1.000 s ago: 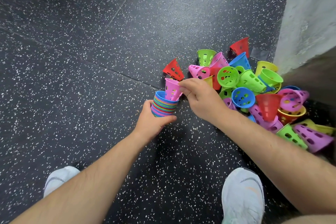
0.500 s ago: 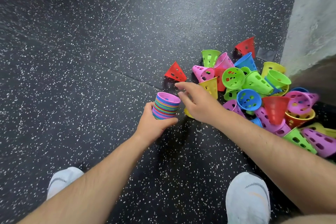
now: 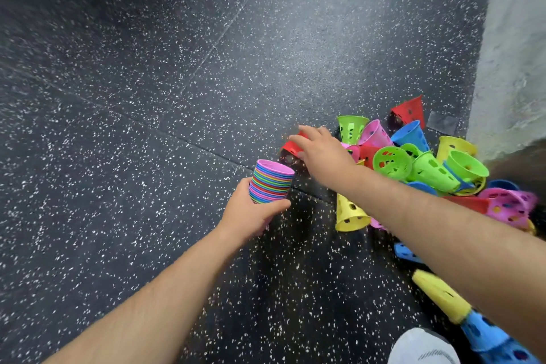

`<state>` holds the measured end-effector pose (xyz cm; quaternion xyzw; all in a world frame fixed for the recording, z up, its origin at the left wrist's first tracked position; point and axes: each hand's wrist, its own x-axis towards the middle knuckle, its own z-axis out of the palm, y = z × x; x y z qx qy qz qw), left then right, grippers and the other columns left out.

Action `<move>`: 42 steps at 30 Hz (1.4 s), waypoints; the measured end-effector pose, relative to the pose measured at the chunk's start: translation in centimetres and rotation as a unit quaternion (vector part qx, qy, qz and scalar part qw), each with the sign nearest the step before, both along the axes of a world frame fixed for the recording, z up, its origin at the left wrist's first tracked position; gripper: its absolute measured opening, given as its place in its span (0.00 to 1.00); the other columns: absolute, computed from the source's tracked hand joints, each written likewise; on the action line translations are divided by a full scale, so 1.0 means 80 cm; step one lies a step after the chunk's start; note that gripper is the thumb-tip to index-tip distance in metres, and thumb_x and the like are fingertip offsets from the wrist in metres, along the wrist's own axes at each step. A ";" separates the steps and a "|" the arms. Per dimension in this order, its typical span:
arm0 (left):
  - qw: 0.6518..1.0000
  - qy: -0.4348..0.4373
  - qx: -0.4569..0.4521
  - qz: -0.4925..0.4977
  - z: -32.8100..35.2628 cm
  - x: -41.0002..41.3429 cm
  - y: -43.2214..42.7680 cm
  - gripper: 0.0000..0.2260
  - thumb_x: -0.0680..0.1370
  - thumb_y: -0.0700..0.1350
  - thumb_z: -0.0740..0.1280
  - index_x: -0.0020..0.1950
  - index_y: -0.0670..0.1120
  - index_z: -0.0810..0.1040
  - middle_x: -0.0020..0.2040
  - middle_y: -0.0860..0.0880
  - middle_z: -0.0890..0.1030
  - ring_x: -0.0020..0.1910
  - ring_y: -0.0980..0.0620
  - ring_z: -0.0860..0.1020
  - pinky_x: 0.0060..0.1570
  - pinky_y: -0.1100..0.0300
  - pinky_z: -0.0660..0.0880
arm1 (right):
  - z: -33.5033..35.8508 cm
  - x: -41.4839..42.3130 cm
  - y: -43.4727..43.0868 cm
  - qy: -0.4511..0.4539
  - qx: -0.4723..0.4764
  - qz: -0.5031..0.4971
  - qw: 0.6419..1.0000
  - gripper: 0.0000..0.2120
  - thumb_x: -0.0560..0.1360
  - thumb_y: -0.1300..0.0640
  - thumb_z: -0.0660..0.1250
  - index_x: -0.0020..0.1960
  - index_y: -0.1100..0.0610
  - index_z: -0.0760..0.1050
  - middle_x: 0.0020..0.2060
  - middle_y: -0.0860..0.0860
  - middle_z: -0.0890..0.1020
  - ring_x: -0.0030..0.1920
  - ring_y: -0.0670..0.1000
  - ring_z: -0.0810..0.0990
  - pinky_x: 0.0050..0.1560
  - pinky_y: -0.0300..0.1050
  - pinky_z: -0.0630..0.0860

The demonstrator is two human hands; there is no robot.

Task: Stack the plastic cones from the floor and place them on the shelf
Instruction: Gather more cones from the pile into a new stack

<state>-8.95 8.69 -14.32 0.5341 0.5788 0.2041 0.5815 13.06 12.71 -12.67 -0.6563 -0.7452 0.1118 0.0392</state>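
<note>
We see the left hand [image 3: 249,214] wrapped round a stack of cones [image 3: 271,182], thumb on the near side and fingers [image 3: 280,204] curled about its lower part. The stack is held clear of the floor [image 3: 147,97], tilted a little to the right, with a pink cone on top and striped rims in many colours below it.

The right hand [image 3: 323,154] reaches out over a red cone [image 3: 291,147] at the left edge of the loose pile [image 3: 413,162]. Its fingers [image 3: 307,130] are stretched forward and slightly apart above the red cone, with the thumb below on the cone's near side. The hand is blurred, so we cannot tell whether it has closed on the cone or only touches it.

The pile of green, pink, blue, yellow and red cones lies on the floor to the right, near the wall [image 3: 517,53]. A yellow cone [image 3: 350,213] lies just beside the right forearm, wide end towards us. A white shoe [image 3: 422,347] shows at the bottom edge.
</note>
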 end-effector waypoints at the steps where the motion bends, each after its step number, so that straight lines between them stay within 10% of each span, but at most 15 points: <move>1: 1.000 0.001 0.001 0.000 -0.001 0.001 0.004 0.26 0.68 0.45 0.84 0.57 0.43 0.73 0.36 0.49 0.81 0.25 0.60 0.75 0.29 0.66 0.70 | -0.002 0.002 0.001 0.012 0.002 -0.007 1.000 0.17 0.79 0.59 0.65 0.68 0.55 0.72 0.65 0.56 0.73 0.61 0.62 0.72 0.60 0.58 0.73; 10: 1.000 0.001 -0.022 -0.011 -0.019 0.011 0.006 0.31 0.61 0.58 0.85 0.55 0.48 0.74 0.35 0.51 0.80 0.28 0.54 0.75 0.31 0.56 0.69 | -0.008 0.028 -0.012 0.063 0.042 -0.034 0.997 0.07 0.79 0.56 0.67 0.51 0.60 0.79 0.48 0.58 0.74 0.50 0.61 0.73 0.49 0.57 0.74; 20: 0.998 -0.043 -0.041 -0.021 -0.004 0.048 -0.019 0.32 0.61 0.54 0.84 0.56 0.45 0.73 0.34 0.48 0.79 0.26 0.52 0.74 0.29 0.57 0.69 | 0.046 0.041 -0.071 0.287 0.148 -0.144 0.935 0.06 0.81 0.56 0.66 0.54 0.57 0.80 0.47 0.52 0.78 0.49 0.51 0.76 0.52 0.46 0.73; 35: 0.997 -0.048 -0.041 -0.036 0.019 0.026 -0.088 0.29 0.69 0.43 0.83 0.60 0.38 0.69 0.28 0.45 0.77 0.28 0.45 0.70 0.26 0.55 0.68 | 0.040 0.009 -0.159 0.335 0.000 -0.074 0.939 0.10 0.83 0.54 0.62 0.62 0.54 0.76 0.51 0.47 0.79 0.51 0.46 0.78 0.54 0.44 0.75; 42: 0.998 -0.026 -0.057 -0.007 0.001 0.003 -0.094 0.31 0.66 0.50 0.84 0.59 0.46 0.69 0.33 0.47 0.77 0.24 0.50 0.72 0.27 0.58 0.69 | 0.017 0.003 -0.145 0.210 -0.001 -0.031 0.977 0.17 0.81 0.63 0.61 0.68 0.55 0.74 0.65 0.52 0.74 0.65 0.55 0.72 0.66 0.53 0.70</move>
